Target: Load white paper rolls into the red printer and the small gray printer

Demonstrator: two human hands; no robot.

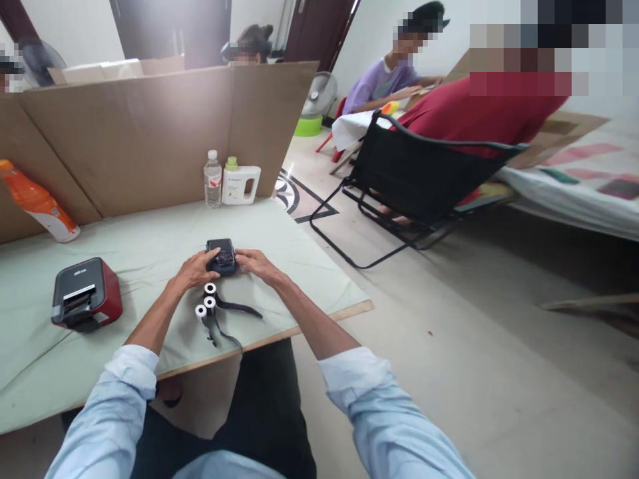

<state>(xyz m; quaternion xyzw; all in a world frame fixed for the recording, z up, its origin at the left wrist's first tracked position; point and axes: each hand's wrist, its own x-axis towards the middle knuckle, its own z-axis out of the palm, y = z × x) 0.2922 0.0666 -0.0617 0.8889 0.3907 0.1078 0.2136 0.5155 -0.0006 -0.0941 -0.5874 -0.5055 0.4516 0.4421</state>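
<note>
A small dark box-shaped device (221, 245), which looks like a portable printer, rests on the table between my two hands. My left hand (196, 269) grips its left side, with fingers on its top and near edge. On the opposite side, my right hand (255, 263) holds it with bent fingers at the edge. Just below lie three small white-ended rolls (210, 302) with dark cores. Black strips (242, 308) trail from them, one reaching right and another hanging toward the table's front edge.
A black and red printer (87, 293) stands to the left. An orange bottle (42, 203), a water bottle (212, 183) and a white jug (242, 186) stand along the cardboard screen (150, 143). A black folding chair (424, 166) with a seated person is at right.
</note>
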